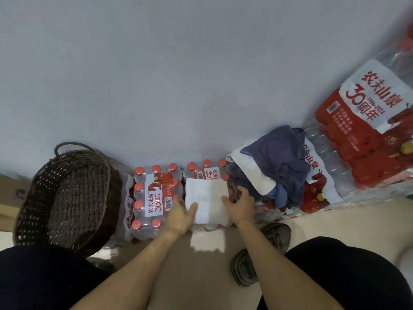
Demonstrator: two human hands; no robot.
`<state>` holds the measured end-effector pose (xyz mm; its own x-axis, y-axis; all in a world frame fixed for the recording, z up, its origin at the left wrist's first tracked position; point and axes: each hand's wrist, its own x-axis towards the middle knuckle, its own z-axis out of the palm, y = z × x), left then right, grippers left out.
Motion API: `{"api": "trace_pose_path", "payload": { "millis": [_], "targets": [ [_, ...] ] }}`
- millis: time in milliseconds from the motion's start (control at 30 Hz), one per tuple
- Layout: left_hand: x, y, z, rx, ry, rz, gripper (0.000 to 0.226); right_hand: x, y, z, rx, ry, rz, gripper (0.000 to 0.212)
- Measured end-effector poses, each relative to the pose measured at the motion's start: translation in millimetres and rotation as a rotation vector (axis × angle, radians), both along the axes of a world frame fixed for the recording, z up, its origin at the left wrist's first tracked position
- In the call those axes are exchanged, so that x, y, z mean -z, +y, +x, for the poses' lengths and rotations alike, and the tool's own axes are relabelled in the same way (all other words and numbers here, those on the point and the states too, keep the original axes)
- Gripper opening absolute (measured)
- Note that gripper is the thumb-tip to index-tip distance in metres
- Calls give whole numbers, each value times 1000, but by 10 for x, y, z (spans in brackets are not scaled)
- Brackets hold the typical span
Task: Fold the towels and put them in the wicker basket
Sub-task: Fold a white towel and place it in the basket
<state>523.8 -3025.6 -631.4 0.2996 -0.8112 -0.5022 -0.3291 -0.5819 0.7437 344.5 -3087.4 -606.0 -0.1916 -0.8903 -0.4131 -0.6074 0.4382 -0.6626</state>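
A folded white towel (206, 199) lies on a shrink-wrapped pack of water bottles (202, 172). My left hand (180, 217) holds the towel's left edge, thumb on top. My right hand (240, 204) holds its right edge, thumb on top and fingers curled past the side. A dark wicker basket (64, 198) with a loop handle stands to the left, tilted toward me, and I see nothing inside it. A heap of unfolded towels, dark blue (281, 162) and white (257, 175), sits on the packs to the right.
A second bottle pack (154, 198) sits between the basket and the towel. Taller stacked packs (366, 135) rise at the right against a pale wall. My knees and shoes (245, 270) are over the beige floor. Cardboard (11, 195) lies at the far left.
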Motion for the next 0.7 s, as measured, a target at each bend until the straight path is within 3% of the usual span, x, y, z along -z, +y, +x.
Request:
{"api": "trace_pose_path", "payload": {
  "millis": [67, 200, 300, 367, 433, 600, 700],
  "targets": [
    [67, 77, 12, -11, -67, -55, 46, 32, 67, -21, -91, 121, -33, 54],
    [50, 117, -19, -60, -337, -318, 31, -28, 134, 137, -282, 48, -407, 21],
    [40, 116, 12, 286, -555, -539, 30, 40, 234, 196, -576, 84, -361, 34],
    [78, 154, 36, 529, -512, -500, 40, 137, 306, 137, -716, 112, -252, 49],
    [136, 209, 67, 638, -417, -374, 53, 192, 343, 51, -681, 63, -220, 52],
    [170, 269, 112, 568, -267, -323, 76, 196, 369, -37, -631, 25, -263, 64],
    [179, 247, 119, 543, -294, -329, 73, 235, 427, -40, -689, 74, -287, 70]
  ]
}}
